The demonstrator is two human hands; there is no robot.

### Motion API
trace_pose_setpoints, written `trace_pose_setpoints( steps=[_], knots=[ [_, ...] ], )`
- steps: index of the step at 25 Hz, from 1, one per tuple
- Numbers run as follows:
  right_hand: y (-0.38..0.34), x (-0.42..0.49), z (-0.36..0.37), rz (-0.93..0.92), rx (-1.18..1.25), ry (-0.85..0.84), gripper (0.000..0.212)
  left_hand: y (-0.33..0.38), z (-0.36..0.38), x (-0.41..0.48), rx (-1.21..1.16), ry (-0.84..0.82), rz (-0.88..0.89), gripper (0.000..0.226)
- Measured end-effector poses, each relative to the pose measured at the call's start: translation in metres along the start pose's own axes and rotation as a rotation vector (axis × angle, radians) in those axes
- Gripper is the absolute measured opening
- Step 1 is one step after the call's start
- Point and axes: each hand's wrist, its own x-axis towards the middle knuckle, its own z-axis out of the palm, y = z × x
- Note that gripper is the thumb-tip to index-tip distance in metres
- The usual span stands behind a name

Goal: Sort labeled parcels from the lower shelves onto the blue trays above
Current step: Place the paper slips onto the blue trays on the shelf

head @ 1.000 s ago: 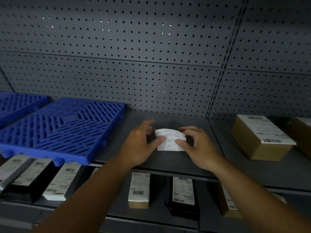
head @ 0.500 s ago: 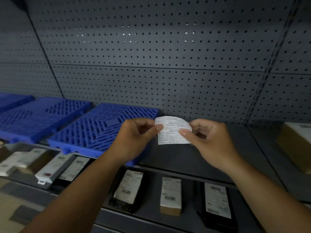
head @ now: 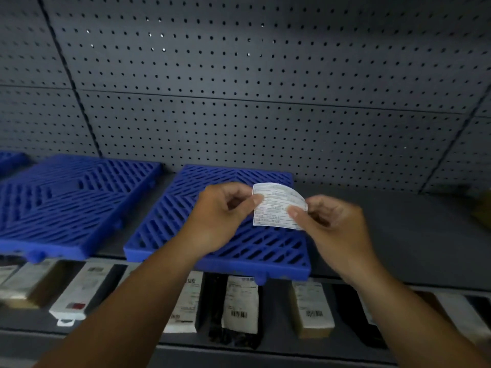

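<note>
A small white printed paper label [head: 275, 207], slightly curled, is pinched between both my hands above the upper shelf. My left hand [head: 221, 216] grips its left edge and my right hand [head: 332, 224] grips its lower right edge. Under the label lies a blue slatted tray [head: 170, 235]; a second blue tray [head: 71, 200] lies to its left. On the lower shelf stand several labeled parcels, among them a black pouch with a white label [head: 240, 306] and a tan box with a barcode [head: 312, 312]. My forearms hide parts of that row.
A grey pegboard wall [head: 252, 102] backs the shelving. Bare grey shelf surface [head: 411, 235] stretches right of the trays, with a blurred brown box [head: 482, 211] at the far right edge. A third blue tray's corner [head: 10, 159] shows at far left.
My view has swung left, bringing the blue trays toward the middle. Both hands lifted the label off the shelf and carried it left, so it is now over the right-hand blue tray.
</note>
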Motion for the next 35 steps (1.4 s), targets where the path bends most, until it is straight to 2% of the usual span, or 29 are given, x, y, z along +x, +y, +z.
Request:
trace_pose_setpoints(
  steps=[2, 8, 11, 18, 22, 27, 30, 35],
  knots=[
    [-0.007, -0.003, 0.007, 0.018, 0.037, -0.023, 0.007, -0.005, -0.01, 0.001, -0.008, 0.001, -0.004, 0.013],
    [-0.019, -0.007, 0.007, 0.07, 0.085, -0.057, 0.041, 0.0, -0.028, -0.009, -0.043, 0.004, 0.014, 0.012],
    [-0.019, -0.014, 0.005, 0.065, 0.153, -0.077, 0.051, 0.003, -0.032, -0.014, -0.017, -0.001, 0.017, 0.013],
    [-0.021, -0.016, 0.004, 0.064, 0.194, -0.089, 0.053, 0.009, -0.033, -0.014, -0.015, 0.012, 0.039, 0.009],
    [-0.017, -0.009, 0.008, 0.136, 0.199, -0.095, 0.047, 0.005, -0.03, -0.011, -0.014, -0.003, 0.031, 0.01],
    [-0.007, -0.007, 0.011, 0.26, -0.003, -0.144, 0.046, 0.007, -0.048, -0.009, -0.039, 0.146, 0.027, 0.012],
    [-0.003, -0.006, 0.019, 0.241, -0.166, -0.261, 0.038, 0.012, -0.056, -0.01, -0.026, 0.106, 0.032, 0.014],
    [-0.001, -0.008, 0.025, 0.161, -0.36, -0.22, 0.04, 0.014, -0.049, -0.013, -0.024, 0.077, 0.054, 0.015]
  ],
)
